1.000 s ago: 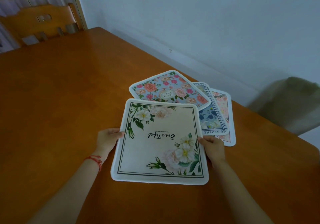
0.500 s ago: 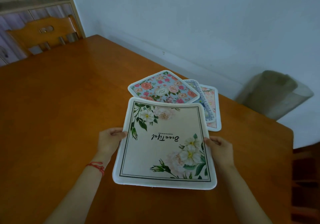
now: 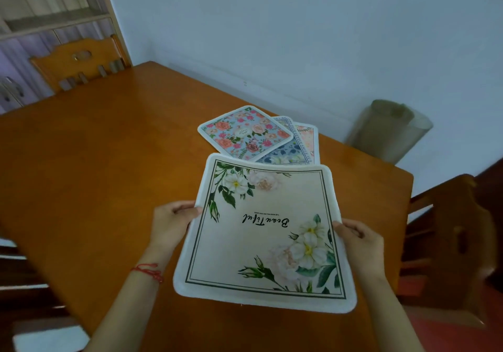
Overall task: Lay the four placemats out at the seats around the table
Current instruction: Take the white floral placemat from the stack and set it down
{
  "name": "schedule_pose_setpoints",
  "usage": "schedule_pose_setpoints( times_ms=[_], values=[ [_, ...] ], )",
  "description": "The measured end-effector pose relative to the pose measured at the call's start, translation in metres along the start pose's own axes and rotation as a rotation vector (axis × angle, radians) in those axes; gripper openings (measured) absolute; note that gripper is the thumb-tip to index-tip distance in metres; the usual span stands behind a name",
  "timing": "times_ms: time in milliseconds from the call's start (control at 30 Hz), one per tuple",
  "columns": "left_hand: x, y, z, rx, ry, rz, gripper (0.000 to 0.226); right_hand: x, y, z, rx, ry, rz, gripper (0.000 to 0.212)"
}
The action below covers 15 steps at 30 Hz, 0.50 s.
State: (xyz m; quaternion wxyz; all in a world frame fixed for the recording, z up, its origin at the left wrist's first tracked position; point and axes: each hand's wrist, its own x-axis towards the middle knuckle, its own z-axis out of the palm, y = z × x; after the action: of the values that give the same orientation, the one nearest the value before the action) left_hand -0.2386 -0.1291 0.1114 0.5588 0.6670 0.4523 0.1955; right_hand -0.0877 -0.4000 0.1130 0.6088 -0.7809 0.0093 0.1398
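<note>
Cream placemat (image 3: 266, 232) — gripped by both hands — hides three placemats' near edges.

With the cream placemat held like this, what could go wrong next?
1. The cream placemat is held only at its side edges by the left hand and right hand; it sags, so a grip might slip.
2. Its far edge hangs over the fanned pile; it may catch the pink floral placemat and shift it.
3. That pile lies near the table edge by the wall, so the peach placemat might slide off.
</note>
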Motion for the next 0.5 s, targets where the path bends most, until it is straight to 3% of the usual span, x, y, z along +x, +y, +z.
schedule_pose_setpoints(
  times_ms=[500],
  values=[
    [-0.119, -0.017, -0.058, 0.001, -0.008, 0.076, 0.026, -0.120, 0.005, -0.050, 0.098, 0.008, -0.028, 0.004]
  ],
)
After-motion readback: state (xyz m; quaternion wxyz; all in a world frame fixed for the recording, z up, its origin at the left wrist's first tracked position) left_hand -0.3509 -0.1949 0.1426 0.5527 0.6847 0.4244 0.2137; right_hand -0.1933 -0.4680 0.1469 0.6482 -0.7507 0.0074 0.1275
